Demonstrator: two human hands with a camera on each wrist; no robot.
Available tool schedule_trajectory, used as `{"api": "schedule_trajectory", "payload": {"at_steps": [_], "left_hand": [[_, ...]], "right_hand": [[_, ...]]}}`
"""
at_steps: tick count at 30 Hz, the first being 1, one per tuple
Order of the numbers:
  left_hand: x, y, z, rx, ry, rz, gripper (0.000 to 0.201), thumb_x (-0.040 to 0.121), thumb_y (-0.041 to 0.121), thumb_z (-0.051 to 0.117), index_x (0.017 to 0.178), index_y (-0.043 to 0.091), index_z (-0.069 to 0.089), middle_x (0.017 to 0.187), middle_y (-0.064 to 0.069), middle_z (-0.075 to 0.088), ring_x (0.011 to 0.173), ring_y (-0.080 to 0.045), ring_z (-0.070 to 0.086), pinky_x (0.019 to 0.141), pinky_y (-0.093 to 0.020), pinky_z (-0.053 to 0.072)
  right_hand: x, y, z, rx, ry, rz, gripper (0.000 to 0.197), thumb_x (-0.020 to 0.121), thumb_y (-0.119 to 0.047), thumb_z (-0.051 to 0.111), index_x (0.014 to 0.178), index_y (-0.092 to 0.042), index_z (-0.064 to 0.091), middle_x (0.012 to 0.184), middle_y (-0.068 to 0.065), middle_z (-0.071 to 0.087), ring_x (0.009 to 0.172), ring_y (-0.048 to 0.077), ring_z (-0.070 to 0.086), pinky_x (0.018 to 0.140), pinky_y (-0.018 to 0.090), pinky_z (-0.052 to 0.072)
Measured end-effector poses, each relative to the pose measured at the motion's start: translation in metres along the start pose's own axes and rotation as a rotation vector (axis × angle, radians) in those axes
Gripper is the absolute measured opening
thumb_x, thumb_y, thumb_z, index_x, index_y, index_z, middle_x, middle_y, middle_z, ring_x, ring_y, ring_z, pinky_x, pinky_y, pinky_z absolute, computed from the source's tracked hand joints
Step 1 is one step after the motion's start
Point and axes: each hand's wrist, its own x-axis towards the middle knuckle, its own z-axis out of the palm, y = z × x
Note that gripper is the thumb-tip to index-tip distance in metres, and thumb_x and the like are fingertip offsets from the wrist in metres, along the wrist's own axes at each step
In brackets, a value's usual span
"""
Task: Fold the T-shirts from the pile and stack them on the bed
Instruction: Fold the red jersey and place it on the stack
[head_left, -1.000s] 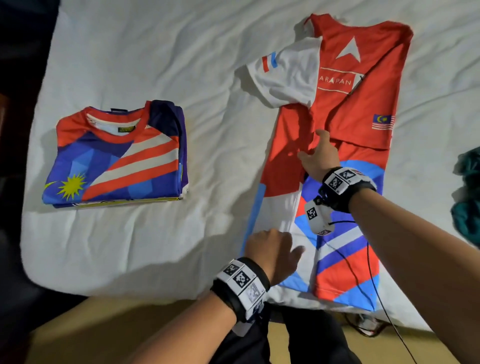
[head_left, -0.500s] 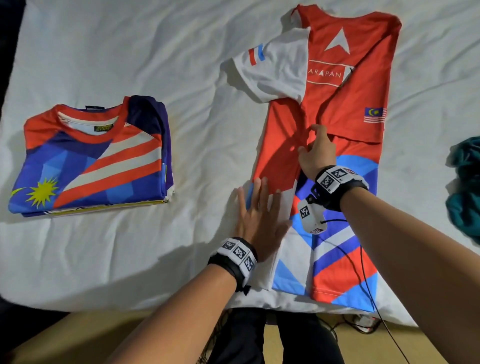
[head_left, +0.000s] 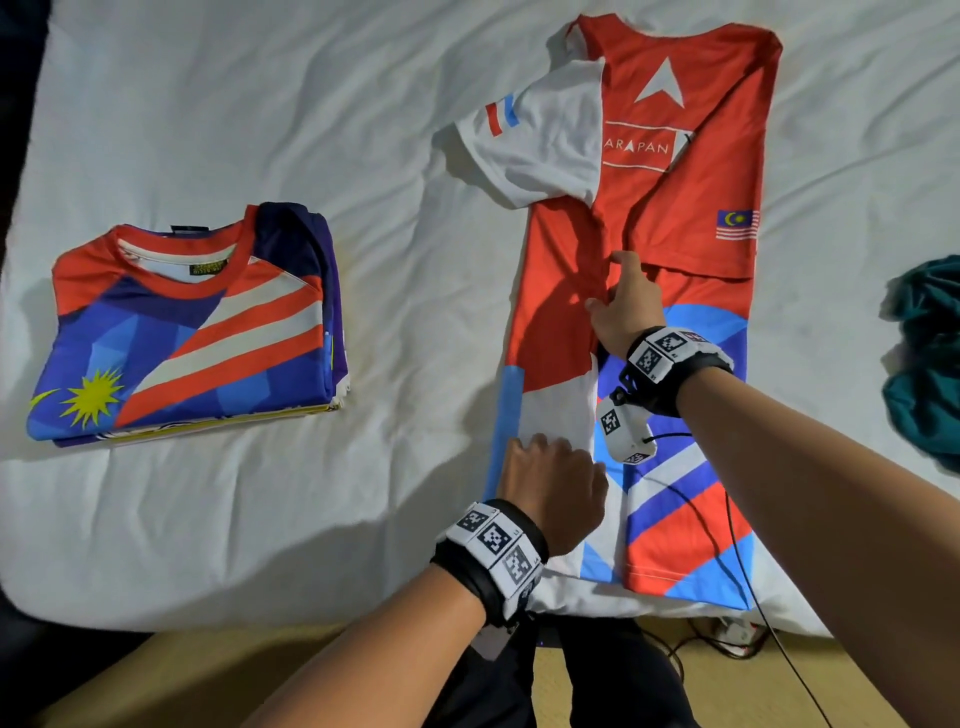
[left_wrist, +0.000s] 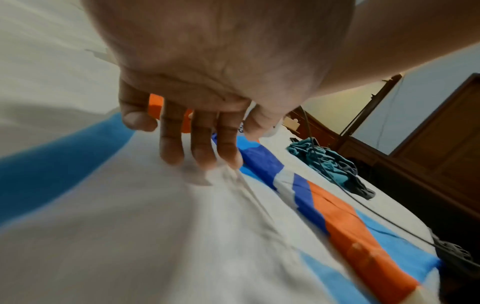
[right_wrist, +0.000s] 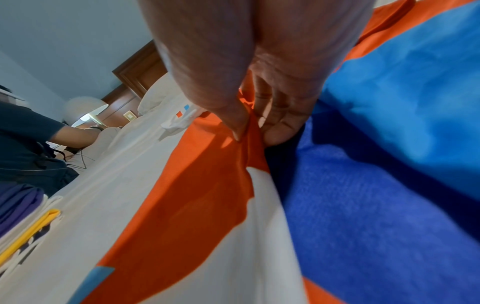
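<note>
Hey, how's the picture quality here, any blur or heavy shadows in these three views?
Head view: mostly sharp, with hard shadows beside the folded stack and under the right hand on the red shirt. Left wrist view: the shirt's near cloth is smeared by blur, while the left hand's fingers are clearer. Right wrist view: foreground fabric soft, edges bowed by the wide lens.

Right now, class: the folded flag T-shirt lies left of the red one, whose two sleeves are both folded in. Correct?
No. In the head view the red T-shirt has its white sleeve spread out, unfolded. The folded flag T-shirt does lie to its left.
</note>
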Motion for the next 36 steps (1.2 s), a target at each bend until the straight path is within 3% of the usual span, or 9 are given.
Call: {"api": "schedule_trajectory", "payload": {"at_steps": [3, 5, 9, 14, 19, 23, 25, 28, 36], "left_hand": [[0.017, -0.02, 0.001, 0.08, 0.094, 0.017, 0.026, 0.09, 0.032, 0.056, 0.109, 0.015, 0.064, 0.12, -0.019, 0.06, 0.112, -0.04, 0.056, 0.085, -0.051, 0.045], [0.026, -0.043, 0.013, 0.136, -0.028, 0.001, 0.067, 0.089, 0.038, 0.058, 0.148, 0.01, 0.042, 0.16, -0.03, 0.026, 0.149, -0.046, 0.023, 0.111, -0.066, 0.028], [0.025, -0.073, 0.039, 0.041, -0.023, 0.045, 0.087, 0.096, 0.059, 0.038, 0.164, 0.013, 0.008, 0.169, -0.018, -0.013, 0.156, -0.035, -0.011, 0.12, -0.067, -0.001], [0.025, -0.075, 0.044, 0.054, -0.035, 0.047, 0.086, 0.097, 0.062, 0.033, 0.163, 0.012, 0.012, 0.17, -0.017, -0.005, 0.157, -0.032, -0.005, 0.12, -0.067, 0.003], [0.04, -0.073, 0.009, 0.139, -0.161, 0.034, 0.07, 0.102, 0.059, 0.032, 0.158, 0.016, 0.031, 0.161, -0.019, 0.028, 0.15, -0.033, 0.019, 0.115, -0.066, 0.018], [0.074, -0.083, -0.043, -0.009, -0.117, 0.021, 0.019, 0.101, 0.032, 0.048, 0.109, 0.021, 0.06, 0.117, -0.006, 0.059, 0.115, -0.03, 0.053, 0.098, -0.047, 0.038], [0.099, -0.096, -0.071, -0.103, -0.059, -0.056, 0.019, 0.102, 0.031, 0.045, 0.099, 0.02, 0.061, 0.104, -0.01, 0.068, 0.099, -0.037, 0.063, 0.086, -0.042, 0.044], [0.149, -0.12, -0.11, -0.103, 0.106, -0.111, 0.023, 0.102, 0.028, 0.044, 0.101, 0.017, 0.064, 0.103, -0.012, 0.069, 0.095, -0.038, 0.064, 0.077, -0.041, 0.047], [0.289, -0.184, -0.156, 0.015, 0.196, -0.284, 0.039, 0.102, 0.03, 0.05, 0.138, 0.016, 0.048, 0.135, -0.013, 0.048, 0.124, -0.035, 0.049, 0.098, -0.048, 0.045]], "right_hand": [[0.002, 0.002, 0.002, 0.006, -0.006, 0.003, 0.06, 0.097, -0.015, 0.063, 0.149, -0.014, 0.035, 0.115, 0.022, 0.062, 0.098, 0.032, 0.06, 0.077, 0.032, 0.043], [0.001, 0.0, 0.0, 0.003, 0.025, -0.009, 0.058, 0.095, -0.009, 0.061, 0.148, -0.013, 0.036, 0.117, 0.023, 0.061, 0.104, 0.037, 0.06, 0.08, 0.033, 0.043], [-0.011, -0.006, 0.003, -0.311, 0.239, -0.278, 0.074, 0.08, -0.001, 0.057, 0.15, -0.006, 0.035, 0.14, 0.025, 0.045, 0.122, 0.046, 0.045, 0.102, 0.049, 0.039], [-0.01, -0.003, 0.031, -0.669, -0.027, -0.499, 0.072, 0.103, -0.041, 0.037, 0.162, -0.011, 0.01, 0.17, 0.011, -0.002, 0.157, 0.028, -0.003, 0.125, 0.05, 0.005], [-0.004, 0.007, 0.03, -0.674, -0.059, -0.323, 0.076, 0.104, -0.056, 0.022, 0.162, -0.012, 0.001, 0.17, 0.006, -0.003, 0.157, 0.023, -0.001, 0.122, 0.053, -0.013], [-0.002, -0.019, 0.016, -0.615, 0.097, -0.333, 0.051, 0.1, -0.043, 0.043, 0.142, -0.014, 0.046, 0.143, 0.012, 0.051, 0.133, 0.033, 0.043, 0.119, 0.06, 0.012], [0.005, -0.033, 0.01, -0.575, 0.178, -0.364, 0.036, 0.097, -0.038, 0.053, 0.124, -0.015, 0.058, 0.12, 0.011, 0.06, 0.113, 0.035, 0.051, 0.103, 0.054, 0.03], [0.026, -0.054, 0.005, -0.539, 0.235, -0.45, 0.028, 0.09, -0.033, 0.065, 0.111, -0.014, 0.064, 0.109, 0.012, 0.061, 0.1, 0.036, 0.053, 0.087, 0.049, 0.035], [0.091, -0.093, 0.019, -0.671, 0.174, -0.602, 0.025, 0.075, -0.033, 0.074, 0.096, -0.021, 0.067, 0.091, 0.006, 0.055, 0.085, 0.032, 0.051, 0.077, 0.044, 0.04]]}}
